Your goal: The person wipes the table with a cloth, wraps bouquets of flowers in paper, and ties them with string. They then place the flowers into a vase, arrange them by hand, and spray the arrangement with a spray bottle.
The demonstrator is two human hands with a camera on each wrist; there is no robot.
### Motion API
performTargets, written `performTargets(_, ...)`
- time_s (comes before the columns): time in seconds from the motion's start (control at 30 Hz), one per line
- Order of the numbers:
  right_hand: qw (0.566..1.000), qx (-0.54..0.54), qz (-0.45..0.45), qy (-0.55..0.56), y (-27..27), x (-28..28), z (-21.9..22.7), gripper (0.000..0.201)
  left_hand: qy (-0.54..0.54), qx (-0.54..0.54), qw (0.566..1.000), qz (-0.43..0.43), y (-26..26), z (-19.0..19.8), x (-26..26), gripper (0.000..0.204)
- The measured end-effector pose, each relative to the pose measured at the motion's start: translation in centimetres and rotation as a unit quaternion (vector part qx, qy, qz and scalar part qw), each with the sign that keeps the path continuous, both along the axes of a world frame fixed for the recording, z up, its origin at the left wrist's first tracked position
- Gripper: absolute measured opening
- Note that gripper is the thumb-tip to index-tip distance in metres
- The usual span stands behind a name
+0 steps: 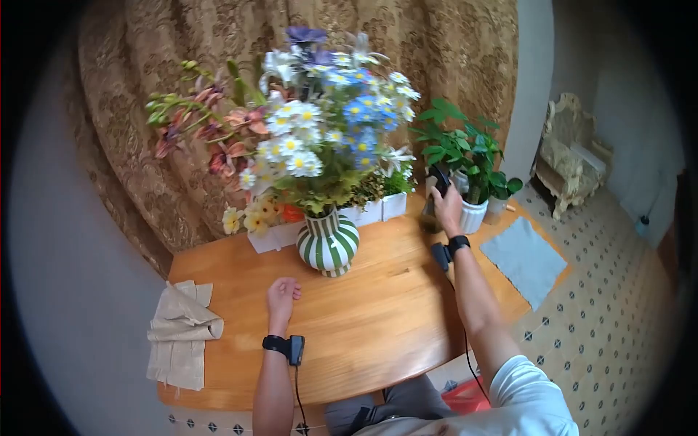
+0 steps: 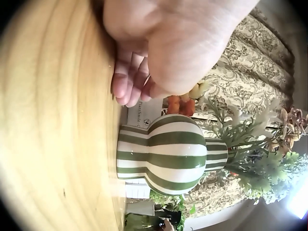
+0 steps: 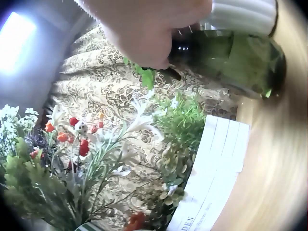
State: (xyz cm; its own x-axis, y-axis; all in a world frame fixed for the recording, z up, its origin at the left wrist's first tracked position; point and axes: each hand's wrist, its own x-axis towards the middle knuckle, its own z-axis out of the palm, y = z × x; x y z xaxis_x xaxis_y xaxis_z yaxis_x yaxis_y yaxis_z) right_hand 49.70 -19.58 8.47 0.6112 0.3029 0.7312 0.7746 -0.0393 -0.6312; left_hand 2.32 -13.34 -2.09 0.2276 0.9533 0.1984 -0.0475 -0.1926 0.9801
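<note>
My right hand [image 1: 448, 207] grips the black top of a green see-through spray bottle [image 3: 236, 60] at the back right of the table. The bottle stands about upright, its base close to the wood. Most of its black head is hidden behind my hand in the right wrist view. My left hand [image 1: 283, 296] rests on the table with loosely curled fingers, holding nothing. Just beyond it stands a green-and-white striped vase [image 1: 329, 247] full of artificial flowers [image 1: 298, 138], white, blue, purple and reddish.
Behind the vase runs a white planter box [image 1: 371, 212] with small greenery. A leafy plant in a white ribbed pot [image 1: 474, 216] stands right of the bottle. A grey cloth [image 1: 525, 261] lies at the table's right, a beige cloth [image 1: 185, 334] at its left. Curtains hang behind.
</note>
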Motion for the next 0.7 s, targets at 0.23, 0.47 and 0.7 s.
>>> performTargets(0.23,0.991,-0.112,0.072,0.000,-9.0,-2.7,2.0,0.043,0.001,-0.021,1.000,0.002,-0.2,-0.1,0.3,0.015)
performTargets(0.47,0.990,-0.070,0.126,-0.013,-15.3,-6.4,1.1,0.036,0.019,-0.018,1.000,0.005,-0.5,0.7,0.6,0.019)
performTargets(0.7,0.935,-0.065,0.317,0.146,-12.1,-4.1,-1.0,0.030,0.005,-0.017,1.000,-0.004,-0.5,0.5,0.3,0.018)
